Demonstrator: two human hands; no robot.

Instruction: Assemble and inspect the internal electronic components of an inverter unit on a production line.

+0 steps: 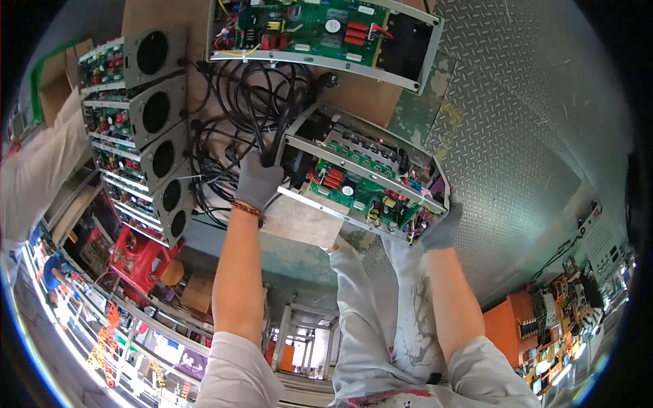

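An open metal chassis with green circuit boards point(371, 197) lies in front of me, slightly slanted, its long rails running from upper left to lower right. My left hand point(260, 180), in a grey glove, closes at its left end, where thick black cables point(262, 102) run up from beside the fingers. Whether those fingers also hold a cable is hidden. My right hand point(443, 228), gloved too, grips the chassis's right end, its fingers partly behind the metal edge. Red, yellow and white parts show on the boards.
Another open chassis point(333, 30) lies beyond the coiled cables. Several similar units with round black openings point(156, 109) are stacked at left, near a red plastic stool point(139, 265) and a person's light sleeve point(47, 170). Patterned metal plate point(503, 136) covers the right side.
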